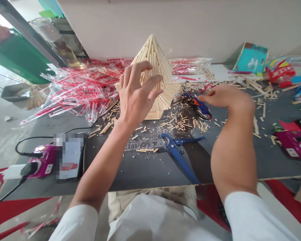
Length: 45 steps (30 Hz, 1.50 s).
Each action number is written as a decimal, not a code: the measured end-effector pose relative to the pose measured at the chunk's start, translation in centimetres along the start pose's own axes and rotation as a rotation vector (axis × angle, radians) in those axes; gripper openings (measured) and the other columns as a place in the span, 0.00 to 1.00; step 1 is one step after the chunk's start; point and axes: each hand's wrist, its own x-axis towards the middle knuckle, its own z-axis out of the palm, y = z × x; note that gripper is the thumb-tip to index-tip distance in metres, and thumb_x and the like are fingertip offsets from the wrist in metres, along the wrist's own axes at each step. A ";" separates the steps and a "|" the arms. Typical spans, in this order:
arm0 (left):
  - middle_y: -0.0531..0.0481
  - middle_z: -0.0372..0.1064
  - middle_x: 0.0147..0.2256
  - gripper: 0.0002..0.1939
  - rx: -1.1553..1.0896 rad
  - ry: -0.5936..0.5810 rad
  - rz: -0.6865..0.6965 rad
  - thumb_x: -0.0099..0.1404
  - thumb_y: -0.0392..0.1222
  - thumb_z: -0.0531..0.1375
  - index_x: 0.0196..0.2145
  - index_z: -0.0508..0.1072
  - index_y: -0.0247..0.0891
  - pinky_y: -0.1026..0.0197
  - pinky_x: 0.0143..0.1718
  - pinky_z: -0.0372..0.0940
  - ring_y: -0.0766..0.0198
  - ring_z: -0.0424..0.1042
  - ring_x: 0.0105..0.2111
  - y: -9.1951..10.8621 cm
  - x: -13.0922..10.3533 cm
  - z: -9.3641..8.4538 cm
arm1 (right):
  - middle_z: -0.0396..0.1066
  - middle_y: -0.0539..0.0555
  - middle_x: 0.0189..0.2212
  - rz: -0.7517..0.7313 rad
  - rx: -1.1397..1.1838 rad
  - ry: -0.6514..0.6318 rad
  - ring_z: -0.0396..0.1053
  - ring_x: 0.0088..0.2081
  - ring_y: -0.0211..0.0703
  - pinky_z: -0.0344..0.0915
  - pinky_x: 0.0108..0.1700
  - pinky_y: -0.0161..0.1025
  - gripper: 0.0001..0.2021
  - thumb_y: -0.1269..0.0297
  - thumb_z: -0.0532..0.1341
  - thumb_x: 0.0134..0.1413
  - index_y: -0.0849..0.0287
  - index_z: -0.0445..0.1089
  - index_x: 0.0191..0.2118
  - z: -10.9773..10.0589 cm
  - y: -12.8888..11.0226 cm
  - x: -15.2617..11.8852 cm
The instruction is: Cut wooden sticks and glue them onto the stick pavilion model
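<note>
A pointed model built of pale wooden sticks (163, 68) stands on the dark table. In front of its left side is my left hand (137, 88), fingers apart and curved, holding nothing. To the right of the model, my right hand (219, 96) has its fingers pinched at the orange part of a blue tool (203, 107) lying among stick scraps. Whether the fingers grip the tool or something small is not clear. Nearer me lie a blue-handled cutter (179, 155) and a clear ruler (145, 144).
Red and clear plastic wrappers (90, 87) heap up at the back left. A phone (71, 157) and a purple power strip (43, 160) lie at the left; another purple strip (292, 142) is at the right. Cut sticks (178, 124) litter the middle.
</note>
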 end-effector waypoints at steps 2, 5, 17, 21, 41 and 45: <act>0.44 0.67 0.62 0.15 -0.003 -0.003 0.007 0.72 0.52 0.64 0.54 0.76 0.52 0.30 0.65 0.59 0.39 0.63 0.66 0.0 0.0 0.1 | 0.75 0.55 0.23 -0.049 -0.038 0.105 0.63 0.24 0.36 0.57 0.33 0.44 0.12 0.61 0.74 0.51 0.58 0.76 0.23 -1.1 -3.0 -1.7; 0.43 0.67 0.62 0.17 0.014 0.000 0.041 0.72 0.52 0.64 0.56 0.75 0.53 0.29 0.64 0.60 0.37 0.64 0.66 -0.1 -0.1 0.1 | 0.80 0.55 0.34 -0.358 0.341 0.297 0.73 0.32 0.38 0.66 0.39 0.40 0.05 0.64 0.72 0.56 0.58 0.79 0.37 -0.9 -8.2 -4.1; 0.43 0.67 0.61 0.16 -0.052 0.036 0.006 0.72 0.53 0.63 0.56 0.76 0.55 0.31 0.64 0.62 0.38 0.63 0.65 -0.2 -0.3 0.6 | 0.72 0.52 0.34 -0.422 0.737 0.237 0.76 0.36 0.42 0.74 0.35 0.39 0.27 0.31 0.63 0.59 0.53 0.68 0.38 4.6 -13.4 -5.3; 0.43 0.68 0.60 0.16 -0.058 0.060 0.012 0.73 0.55 0.63 0.55 0.76 0.54 0.34 0.64 0.64 0.43 0.63 0.64 0.0 -0.2 0.5 | 0.71 0.52 0.36 -0.434 0.783 0.193 0.76 0.38 0.43 0.74 0.34 0.40 0.27 0.30 0.62 0.60 0.52 0.68 0.41 5.5 -13.2 -4.7; 0.42 0.65 0.63 0.18 -0.005 -0.048 -0.032 0.72 0.51 0.63 0.58 0.74 0.55 0.28 0.66 0.57 0.35 0.61 0.67 0.9 0.1 0.1 | 0.64 0.44 0.22 0.005 1.357 -0.241 0.59 0.22 0.31 0.55 0.20 0.35 0.32 0.48 0.84 0.36 0.53 0.60 0.30 3.8 -14.4 -5.1; 0.43 0.66 0.62 0.16 0.000 -0.033 -0.034 0.73 0.53 0.62 0.57 0.74 0.54 0.29 0.66 0.58 0.37 0.62 0.66 0.8 0.2 0.1 | 0.62 0.43 0.22 0.006 1.420 -0.312 0.58 0.22 0.29 0.55 0.21 0.33 0.31 0.50 0.84 0.35 0.54 0.62 0.29 3.8 -14.3 -5.0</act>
